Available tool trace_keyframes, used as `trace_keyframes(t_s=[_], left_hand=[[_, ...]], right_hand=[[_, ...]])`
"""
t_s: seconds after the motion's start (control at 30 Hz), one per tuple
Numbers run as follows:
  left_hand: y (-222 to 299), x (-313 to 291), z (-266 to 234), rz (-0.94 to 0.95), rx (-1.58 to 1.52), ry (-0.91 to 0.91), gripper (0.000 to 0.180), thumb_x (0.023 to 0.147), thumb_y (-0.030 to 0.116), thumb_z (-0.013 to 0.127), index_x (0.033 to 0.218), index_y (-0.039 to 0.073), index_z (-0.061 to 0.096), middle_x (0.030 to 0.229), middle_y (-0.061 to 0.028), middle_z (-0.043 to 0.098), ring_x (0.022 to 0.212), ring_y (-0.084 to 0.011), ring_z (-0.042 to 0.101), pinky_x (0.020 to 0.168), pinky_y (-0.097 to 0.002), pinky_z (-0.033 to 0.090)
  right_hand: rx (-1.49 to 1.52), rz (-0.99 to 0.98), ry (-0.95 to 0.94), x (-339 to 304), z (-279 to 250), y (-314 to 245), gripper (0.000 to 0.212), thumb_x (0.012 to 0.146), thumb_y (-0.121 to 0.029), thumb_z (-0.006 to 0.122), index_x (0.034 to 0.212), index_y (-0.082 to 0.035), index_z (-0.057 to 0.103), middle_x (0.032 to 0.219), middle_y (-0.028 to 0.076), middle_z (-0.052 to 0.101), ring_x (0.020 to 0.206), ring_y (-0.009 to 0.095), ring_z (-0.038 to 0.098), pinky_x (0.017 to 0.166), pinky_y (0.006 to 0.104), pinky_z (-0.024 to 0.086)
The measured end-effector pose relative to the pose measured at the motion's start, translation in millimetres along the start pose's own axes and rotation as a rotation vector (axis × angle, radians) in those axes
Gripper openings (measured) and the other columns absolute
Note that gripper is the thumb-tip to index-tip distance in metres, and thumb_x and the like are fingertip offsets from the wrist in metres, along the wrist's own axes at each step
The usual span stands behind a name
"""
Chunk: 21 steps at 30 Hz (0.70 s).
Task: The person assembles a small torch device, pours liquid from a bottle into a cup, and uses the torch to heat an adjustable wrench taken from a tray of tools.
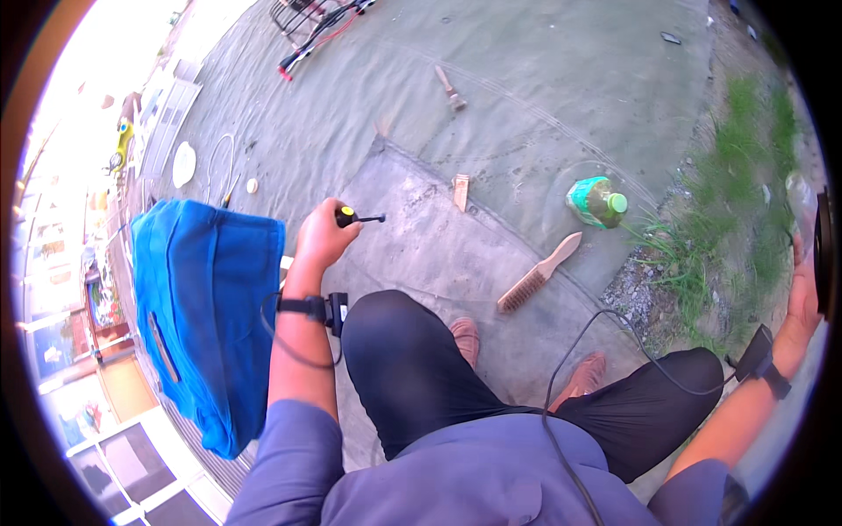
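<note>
My left hand (323, 237) is closed around a small screwdriver-like tool (346, 216) with a black and yellow handle. Its thin dark shaft points to the right, over the grey sheet on the ground. Far out at the right rim, my right hand (802, 302) reaches forward beside a dark rounded object (824, 254) cut off by the picture's edge. Something clear and shiny (799, 200) shows just beyond the fingers. Whether this hand grips either one is hidden. A blue fabric bag (206, 316) stands left of my left forearm.
On the ground ahead lie a wooden-handled brush (537, 275), a green-capped bottle (598, 203), a small wooden piece (460, 192) and a paintbrush (450, 88). A dark metal frame with red-tipped bars (309, 46) is farther off. Grass and gravel border the right side. A cable crosses my lap.
</note>
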<state>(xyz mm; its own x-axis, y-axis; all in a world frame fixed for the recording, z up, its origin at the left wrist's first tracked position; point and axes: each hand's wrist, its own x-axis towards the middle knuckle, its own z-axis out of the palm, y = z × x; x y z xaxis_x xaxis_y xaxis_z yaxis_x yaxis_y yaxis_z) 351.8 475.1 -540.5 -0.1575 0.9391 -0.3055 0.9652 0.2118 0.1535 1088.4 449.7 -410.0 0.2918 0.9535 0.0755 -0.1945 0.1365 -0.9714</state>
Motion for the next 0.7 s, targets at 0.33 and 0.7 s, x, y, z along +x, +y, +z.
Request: trace_keyframes(t_s=[0.33,0.7], left_hand=[[113,-8,-88,0.227,-1.035,-0.025,0.036,0.082,0.01,0.075,0.114,0.002,0.059,0.107,-0.0104,0.068,0.093,-0.0144,0.063,0.085,-0.0283,0.054],[204,-23,-76,0.418,-1.535,-0.308,0.037,0.083,0.005,0.073,0.116,0.001,0.057,0.114,-0.0128,0.065,0.091,-0.0157,0.064,0.081,-0.0296,0.055]], right_hand=[[0.082,0.01,-0.058,-26,53,47,0.067,0.094,-0.036,0.059,0.146,-0.004,0.033,0.145,0.018,0.042,0.131,0.03,0.048,0.095,0.0371,0.051],[-0.041,0.408,-0.599,-71,158,89,0.082,0.071,-0.048,0.077,0.132,0.0,0.049,0.126,0.015,0.054,0.099,0.023,0.064,0.084,0.0372,0.053]])
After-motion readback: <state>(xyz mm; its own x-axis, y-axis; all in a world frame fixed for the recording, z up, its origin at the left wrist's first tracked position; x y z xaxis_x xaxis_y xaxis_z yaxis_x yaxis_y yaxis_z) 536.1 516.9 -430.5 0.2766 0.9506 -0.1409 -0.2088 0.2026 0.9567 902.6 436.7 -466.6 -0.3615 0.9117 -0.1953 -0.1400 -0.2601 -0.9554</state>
